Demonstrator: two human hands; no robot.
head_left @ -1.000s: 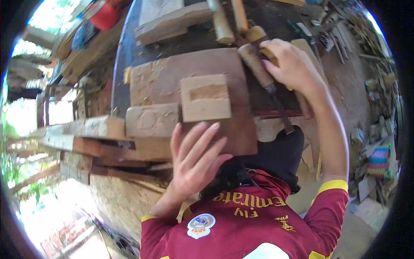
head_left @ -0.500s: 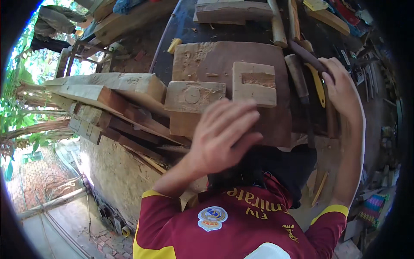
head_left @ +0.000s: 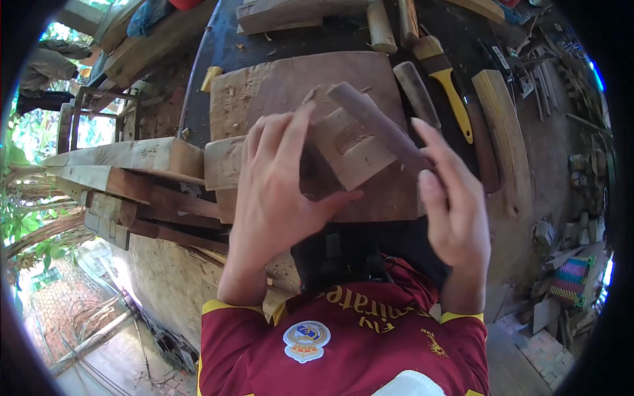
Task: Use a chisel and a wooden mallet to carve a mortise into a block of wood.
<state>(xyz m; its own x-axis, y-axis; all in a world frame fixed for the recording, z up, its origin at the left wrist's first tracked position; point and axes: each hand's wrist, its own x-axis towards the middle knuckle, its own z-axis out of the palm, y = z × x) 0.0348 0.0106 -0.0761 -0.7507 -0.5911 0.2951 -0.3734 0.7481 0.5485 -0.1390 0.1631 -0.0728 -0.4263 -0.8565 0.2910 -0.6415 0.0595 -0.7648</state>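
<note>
My left hand point(head_left: 274, 178) spans the left side of a square pale wooden block point(head_left: 353, 162), index fingertip and thumb at its corners. The block has a rectangular recess in its top and sits turned over the brown wooden board point(head_left: 290, 79). A dark, rounded wooden stick point(head_left: 380, 125) slants across the block's upper right. My right hand point(head_left: 456, 211) grips its near end between thumb and fingers. Partly hidden behind my left hand, a second pale block point(head_left: 221, 162) rests on the board's left side.
To the right lie a wooden tool handle point(head_left: 417, 94), a yellow-handled brush point(head_left: 452, 92) and a pale wooden bar point(head_left: 500, 132). Long timbers point(head_left: 132, 158) jut out at the left. A thick wood piece point(head_left: 297, 14) lies at the far side. Wood chips dot the dark table.
My right hand has brought the dark stick from the right side to above the recessed block. My left hand has moved onto that block, which has turned. The whole view has shifted.
</note>
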